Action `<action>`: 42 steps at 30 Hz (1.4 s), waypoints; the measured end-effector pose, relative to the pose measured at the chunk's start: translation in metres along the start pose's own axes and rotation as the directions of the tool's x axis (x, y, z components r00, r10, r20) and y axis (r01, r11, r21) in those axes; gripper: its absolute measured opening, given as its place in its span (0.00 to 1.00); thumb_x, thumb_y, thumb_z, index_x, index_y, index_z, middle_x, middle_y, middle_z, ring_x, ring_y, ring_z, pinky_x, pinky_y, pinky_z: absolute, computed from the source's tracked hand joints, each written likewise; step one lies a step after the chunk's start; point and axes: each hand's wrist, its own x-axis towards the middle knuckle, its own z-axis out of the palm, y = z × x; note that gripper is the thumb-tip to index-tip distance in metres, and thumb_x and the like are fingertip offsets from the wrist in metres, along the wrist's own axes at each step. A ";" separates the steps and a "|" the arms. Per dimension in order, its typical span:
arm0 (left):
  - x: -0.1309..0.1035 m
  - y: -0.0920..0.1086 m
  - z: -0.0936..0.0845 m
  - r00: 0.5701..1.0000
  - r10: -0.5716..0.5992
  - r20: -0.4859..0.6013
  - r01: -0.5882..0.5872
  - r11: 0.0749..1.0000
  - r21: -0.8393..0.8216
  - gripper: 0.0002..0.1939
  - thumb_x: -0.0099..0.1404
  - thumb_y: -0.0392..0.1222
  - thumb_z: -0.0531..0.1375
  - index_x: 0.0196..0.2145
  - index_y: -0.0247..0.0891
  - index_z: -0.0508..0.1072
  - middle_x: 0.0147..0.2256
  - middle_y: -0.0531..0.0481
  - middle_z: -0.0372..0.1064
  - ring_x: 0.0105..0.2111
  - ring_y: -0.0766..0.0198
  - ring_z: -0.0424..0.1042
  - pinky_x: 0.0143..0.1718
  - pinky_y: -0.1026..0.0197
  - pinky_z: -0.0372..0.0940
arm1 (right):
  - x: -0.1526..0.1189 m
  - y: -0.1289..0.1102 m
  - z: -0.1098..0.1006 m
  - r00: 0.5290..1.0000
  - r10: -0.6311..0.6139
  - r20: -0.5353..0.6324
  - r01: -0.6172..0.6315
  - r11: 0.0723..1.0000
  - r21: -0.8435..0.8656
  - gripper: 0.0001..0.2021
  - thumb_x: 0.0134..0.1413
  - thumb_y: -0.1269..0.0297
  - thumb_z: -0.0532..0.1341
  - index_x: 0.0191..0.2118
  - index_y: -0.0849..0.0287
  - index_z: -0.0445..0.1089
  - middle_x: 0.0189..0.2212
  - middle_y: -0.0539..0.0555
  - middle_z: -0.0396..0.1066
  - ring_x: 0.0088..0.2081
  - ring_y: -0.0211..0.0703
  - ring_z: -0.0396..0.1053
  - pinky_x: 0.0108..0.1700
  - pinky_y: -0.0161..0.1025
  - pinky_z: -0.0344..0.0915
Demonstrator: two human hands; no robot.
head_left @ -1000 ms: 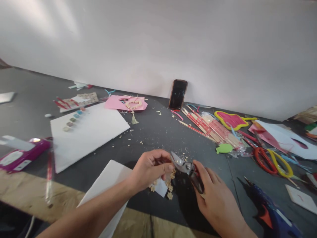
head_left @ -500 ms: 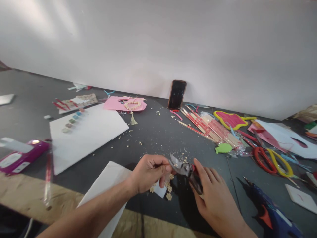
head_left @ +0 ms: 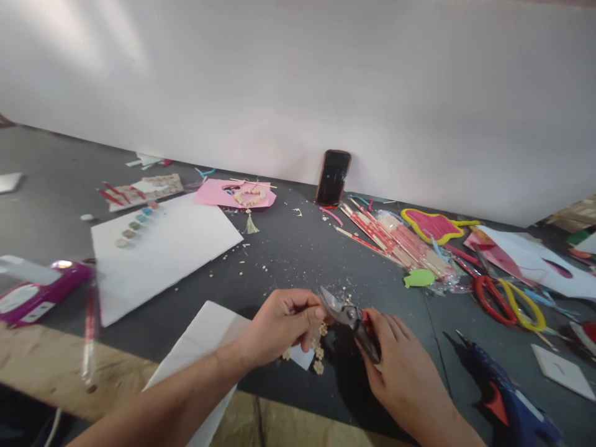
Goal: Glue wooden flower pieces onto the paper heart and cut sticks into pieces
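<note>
My right hand point(head_left: 403, 363) is wrapped around the handles of a pair of pruning shears point(head_left: 349, 315), with the metal blades pointing up and left. The blades look nearly closed, right at the fingertips of my left hand point(head_left: 286, 326). Those fingers are pinched together on something small, mostly hidden by the fingers and blade. Below them, several small tan flower-shaped pieces point(head_left: 318, 367) lie on the dark tabletop, next to a small white piece of paper point(head_left: 303, 358) partly covered by my hand. Tan crumbs are scattered just beyond the shears.
Beyond my hands stands a phone point(head_left: 333, 177) against the white wall. To the right lie red-tipped wooden sticks point(head_left: 372, 230), scissors point(head_left: 493, 299) and a blue glue gun point(head_left: 512, 391). White boards point(head_left: 167, 254) and a purple device point(head_left: 44, 295) are at left. A beaded loop with a tassel point(head_left: 250, 223) lies farther back.
The fingers of my right hand have closed further around the shears' handles, and the blades look closer together. My left hand stays in nearly the same place. The view has shifted slightly.
</note>
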 end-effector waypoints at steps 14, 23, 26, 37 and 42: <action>0.001 0.000 -0.002 0.999 0.036 -0.023 -0.035 0.999 0.029 0.12 0.56 0.43 0.60 0.21 0.33 0.69 0.15 0.53 0.67 0.12 0.75 0.59 0.13 0.72 0.54 | -0.002 -0.001 -0.001 0.999 0.017 -0.034 -0.018 1.000 -0.011 0.29 0.53 0.66 0.54 0.60 0.58 0.47 0.47 0.60 0.64 0.46 0.54 0.62 0.44 0.50 0.62; -0.001 0.000 -0.001 0.999 -0.021 0.041 0.022 0.999 -0.023 0.13 0.56 0.46 0.60 0.24 0.32 0.71 0.13 0.53 0.67 0.09 0.77 0.51 0.11 0.72 0.47 | 0.000 0.003 -0.001 1.000 -0.010 0.012 0.009 0.999 0.046 0.28 0.52 0.68 0.55 0.59 0.60 0.49 0.45 0.60 0.65 0.45 0.52 0.62 0.47 0.50 0.62; -0.001 0.001 -0.001 0.998 -0.054 0.041 0.057 0.996 -0.068 0.14 0.55 0.47 0.61 0.23 0.32 0.70 0.12 0.54 0.66 0.09 0.78 0.50 0.11 0.72 0.45 | -0.001 0.002 0.000 0.999 -0.020 0.031 0.018 0.998 0.053 0.25 0.52 0.70 0.54 0.57 0.61 0.52 0.44 0.60 0.65 0.44 0.51 0.62 0.47 0.50 0.62; 0.003 0.005 0.006 0.992 -0.057 -0.111 0.055 0.998 -0.020 0.05 0.51 0.37 0.62 0.24 0.33 0.69 0.14 0.57 0.65 0.14 0.74 0.62 0.15 0.73 0.57 | 0.001 0.001 0.000 0.999 0.036 0.007 -0.036 0.999 -0.016 0.23 0.54 0.66 0.53 0.56 0.60 0.52 0.42 0.59 0.66 0.43 0.52 0.63 0.43 0.48 0.62; 0.002 0.002 0.003 0.995 0.006 -0.098 -0.005 1.000 0.016 0.08 0.54 0.39 0.61 0.21 0.33 0.69 0.15 0.55 0.67 0.14 0.74 0.62 0.16 0.72 0.59 | -0.001 0.000 0.001 0.999 0.046 -0.018 -0.047 0.998 -0.033 0.27 0.55 0.64 0.54 0.60 0.59 0.48 0.45 0.59 0.66 0.44 0.52 0.61 0.44 0.50 0.61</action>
